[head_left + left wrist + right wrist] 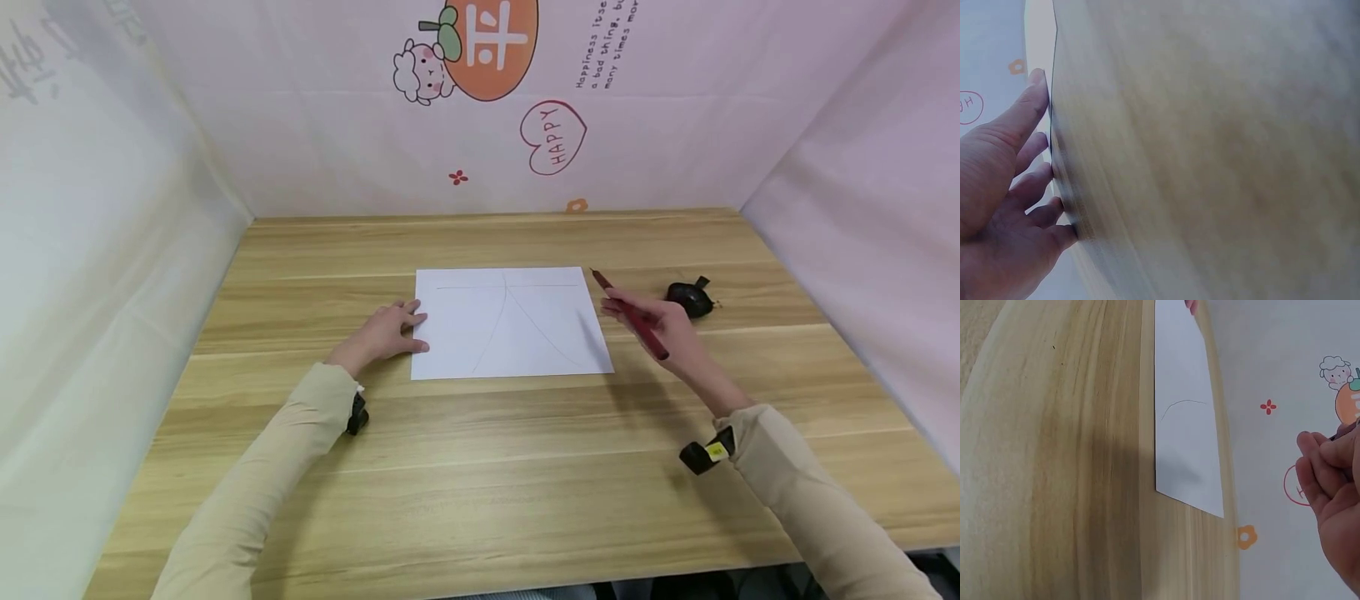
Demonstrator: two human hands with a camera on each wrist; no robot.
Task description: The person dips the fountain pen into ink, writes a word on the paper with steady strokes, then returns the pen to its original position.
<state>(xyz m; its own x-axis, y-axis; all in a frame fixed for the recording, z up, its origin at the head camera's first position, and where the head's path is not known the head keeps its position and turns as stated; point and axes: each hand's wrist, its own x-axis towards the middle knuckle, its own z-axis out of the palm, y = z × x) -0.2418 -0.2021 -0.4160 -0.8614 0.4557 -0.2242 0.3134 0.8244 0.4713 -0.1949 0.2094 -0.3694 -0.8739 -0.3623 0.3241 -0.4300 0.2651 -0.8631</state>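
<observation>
A white sheet of paper (457,333) lies on the wooden table, with thin pencil-like lines on it: one straight across near the top, one curving down to the lower left, one slanting to the lower right. My left hand (381,335) rests at its left edge, fingers and thumb spread, their tips touching the paper. Off the right edge, my right hand (663,325) holds a dark red pen (645,327) above the table, its tip toward the paper's upper right corner. In the right wrist view the fingers (1329,481) mostly hide the pen.
A small black object (690,297) of unclear kind lies on the table (480,483) just beyond my right hand. White printed cloth (337,158) stands behind the table and at both sides. Each wrist wears a black camera (358,414).
</observation>
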